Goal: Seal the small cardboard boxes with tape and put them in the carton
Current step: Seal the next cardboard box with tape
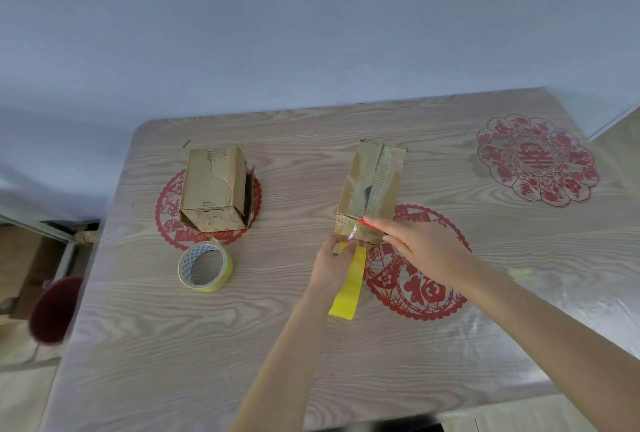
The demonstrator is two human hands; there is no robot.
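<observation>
I see the wood-grain tabletop (242,345) from above. The left box (213,189) lies towards its far-left corner. The right box (372,185) lies mid-tabletop, with a torn seam along its top. The tape roll (205,267) lies flat, just nearer than the left box. The yellow tape strip (348,288) runs from the right box's near end, pinched by my left hand (332,265). My right hand (422,251) holds a red tool (369,223) against that end's top edge.

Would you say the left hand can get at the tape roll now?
Probably yes: only bare table lies between the left hand and the tape roll, though the hand pinches the yellow tape strip and must release it first.
</observation>
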